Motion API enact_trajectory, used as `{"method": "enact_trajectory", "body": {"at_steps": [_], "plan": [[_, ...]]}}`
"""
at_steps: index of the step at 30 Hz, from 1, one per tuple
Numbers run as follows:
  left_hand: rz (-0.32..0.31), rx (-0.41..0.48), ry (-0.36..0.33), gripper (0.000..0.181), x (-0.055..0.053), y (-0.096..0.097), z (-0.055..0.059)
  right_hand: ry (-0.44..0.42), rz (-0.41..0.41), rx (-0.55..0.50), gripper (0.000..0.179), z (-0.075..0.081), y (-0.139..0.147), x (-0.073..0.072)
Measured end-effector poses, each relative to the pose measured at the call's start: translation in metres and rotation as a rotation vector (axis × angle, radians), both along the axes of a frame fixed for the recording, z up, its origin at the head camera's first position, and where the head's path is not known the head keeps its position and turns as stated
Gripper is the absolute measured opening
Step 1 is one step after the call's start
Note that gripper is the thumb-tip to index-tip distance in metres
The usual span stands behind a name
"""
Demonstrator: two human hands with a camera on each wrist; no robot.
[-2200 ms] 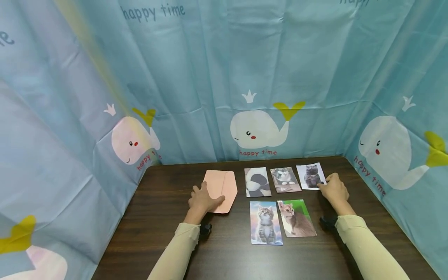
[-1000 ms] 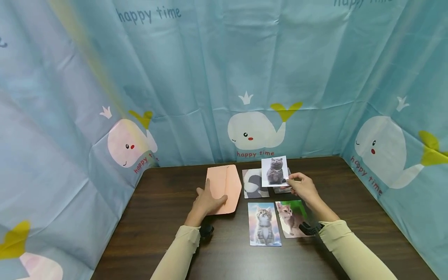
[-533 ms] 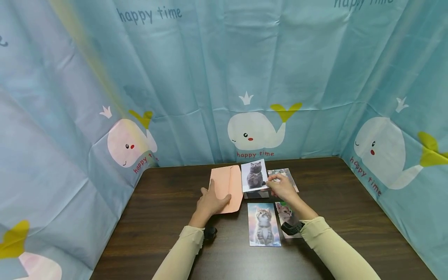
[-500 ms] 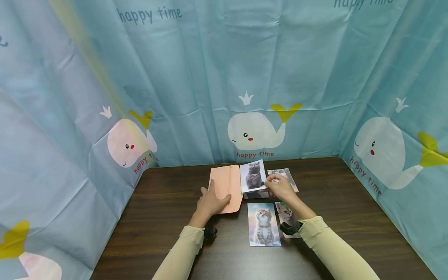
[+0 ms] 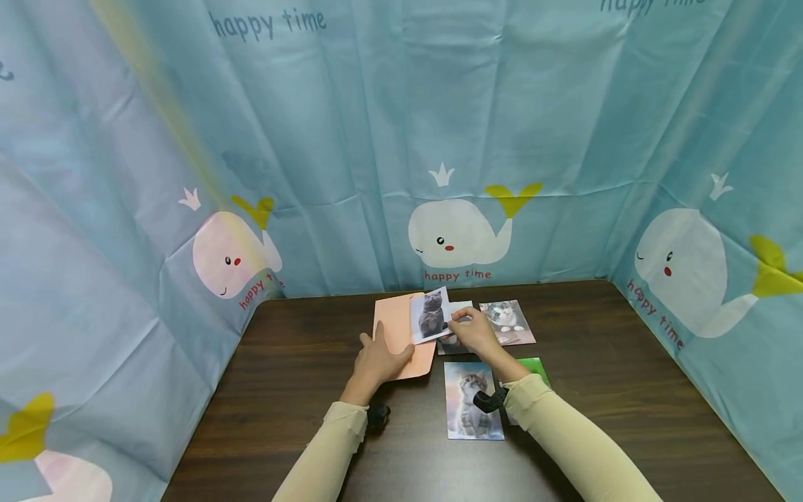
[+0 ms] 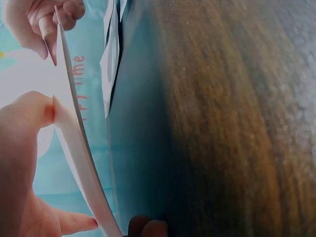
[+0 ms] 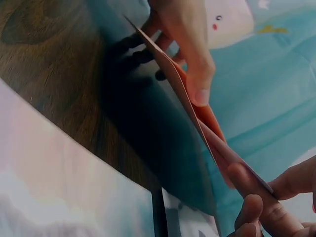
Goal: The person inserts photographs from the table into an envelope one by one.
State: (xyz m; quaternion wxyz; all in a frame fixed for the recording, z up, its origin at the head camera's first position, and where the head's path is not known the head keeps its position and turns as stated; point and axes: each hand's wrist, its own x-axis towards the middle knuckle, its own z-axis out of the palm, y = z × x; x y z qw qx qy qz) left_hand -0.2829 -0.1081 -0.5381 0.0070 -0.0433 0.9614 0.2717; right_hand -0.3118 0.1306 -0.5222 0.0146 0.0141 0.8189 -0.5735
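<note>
My left hand (image 5: 376, 359) grips a peach envelope (image 5: 392, 317), its thumb on the face and other fingertips (image 6: 157, 228) behind it. In the left wrist view the envelope (image 6: 81, 148) stands lifted off the table. A photo of a grey cat (image 5: 431, 314) on white is pinched at its right edge by my right hand (image 5: 475, 333), between thumb and fingers. The photo overlaps the envelope's right side. From the right wrist, the leading edge of the photo (image 7: 224, 150) lies between the two layers at the envelope's mouth (image 7: 207, 121).
A grey-and-white kitten photo (image 5: 507, 322) lies at the back right. Another photo (image 5: 448, 346) is partly covered below the right hand. Nearer are a kitten photo (image 5: 467, 418) with a sky background and a green-backed photo (image 5: 536, 368), mostly under the right forearm. A whale-print curtain (image 5: 464, 233) surrounds the table.
My right hand has picked the grey cat photo up from the back right and carried it left to the envelope. My left hand has shifted slightly right and keeps hold of the envelope.
</note>
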Motion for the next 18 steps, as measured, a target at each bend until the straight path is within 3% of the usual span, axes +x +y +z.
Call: {"method": "enact_trajectory", "body": {"at_steps": [9, 18], "plan": [[0.013, -0.031, 0.019, 0.108, 0.000, 0.000, -0.002, 0.044, -0.004, 0.025, 0.020, 0.001, -0.027, -0.005], [0.007, -0.027, 0.013, 0.109, -0.003, 0.002, 0.000, 0.092, 0.020, 0.118, 0.020, 0.000, -0.044, -0.011]]}}
